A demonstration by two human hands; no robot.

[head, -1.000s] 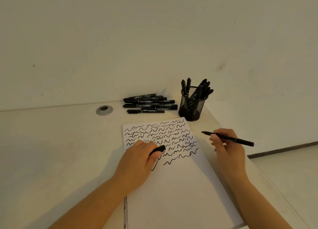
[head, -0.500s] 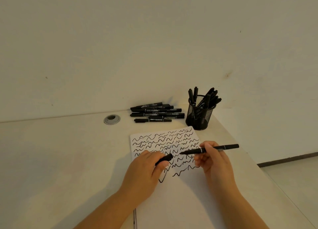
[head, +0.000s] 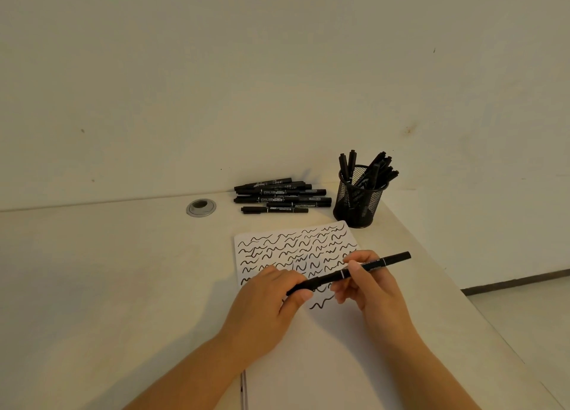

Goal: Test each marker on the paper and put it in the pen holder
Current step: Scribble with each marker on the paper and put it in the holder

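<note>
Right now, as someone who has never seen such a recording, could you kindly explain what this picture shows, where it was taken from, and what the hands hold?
There is no machine here: a person works with two bare hands, and the one picture comes from a camera worn on the head, looking forward and down. On the pale table lies a paper covered with black wavy test lines. The right hand holds a black marker by its barrel. The left hand grips its near end, where the cap seems to be going back on. Behind the paper lies a pile of markers, and to their right a black mesh pen holder stands with markers in it. A round metal grommet sits in the table.
</note>
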